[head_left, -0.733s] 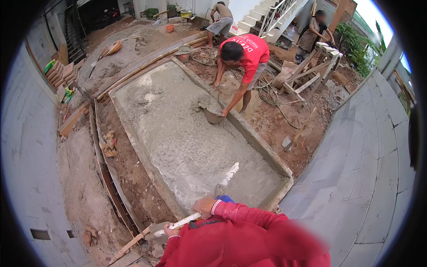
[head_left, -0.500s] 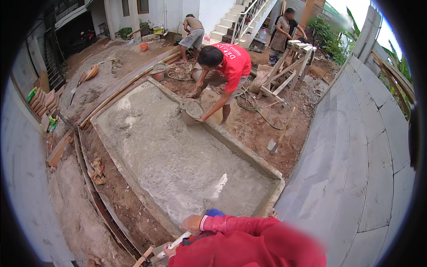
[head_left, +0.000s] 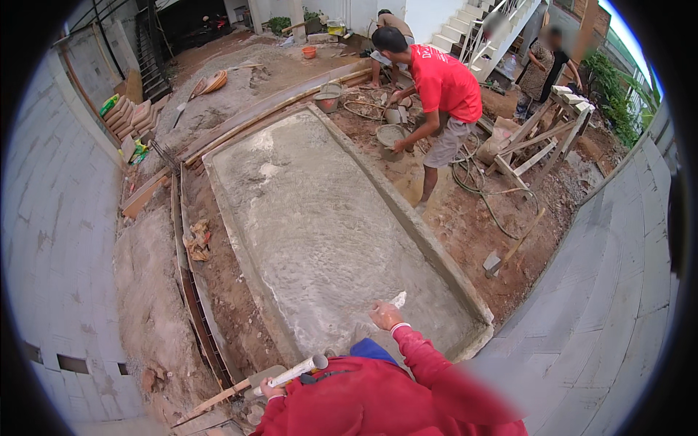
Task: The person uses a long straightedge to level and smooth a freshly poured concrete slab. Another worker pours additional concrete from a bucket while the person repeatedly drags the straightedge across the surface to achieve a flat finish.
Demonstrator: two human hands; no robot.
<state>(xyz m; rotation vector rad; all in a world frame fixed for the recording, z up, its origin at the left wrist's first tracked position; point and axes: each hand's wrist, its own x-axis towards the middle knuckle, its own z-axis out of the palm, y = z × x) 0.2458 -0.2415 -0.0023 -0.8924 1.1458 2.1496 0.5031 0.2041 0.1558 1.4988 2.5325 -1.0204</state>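
Note:
My left hand (head_left: 273, 387) is closed around a white plastic pipe (head_left: 302, 369), held slantwise low in front of my red jacket. Its open end points up and right. My right hand (head_left: 386, 315) is off the pipe, above the wet concrete slab (head_left: 313, 218). Its fingers look loosely bent, and I see nothing in them. A pale patch (head_left: 398, 299) on the slab lies just beyond that hand. Blue cloth (head_left: 374, 350) on my leg shows between my arms. Near the left hand lies a flat grey blade (head_left: 267, 376) beside a wooden strip (head_left: 218, 402).
A raised concrete edge (head_left: 407, 211) borders the slab. Beyond it, a co-worker in a red shirt (head_left: 445, 83) holds a bucket of grey mix (head_left: 390, 138). A wooden trestle (head_left: 542, 138), a hose (head_left: 483, 190) and a long-handled tool (head_left: 516, 243) stand or lie rightward. Block walls flank both sides.
My right hand has let go of the pipe and moved up and right over the slab. The co-worker's bucket has moved from the slab's edge onto the dirt side. My view has shifted.

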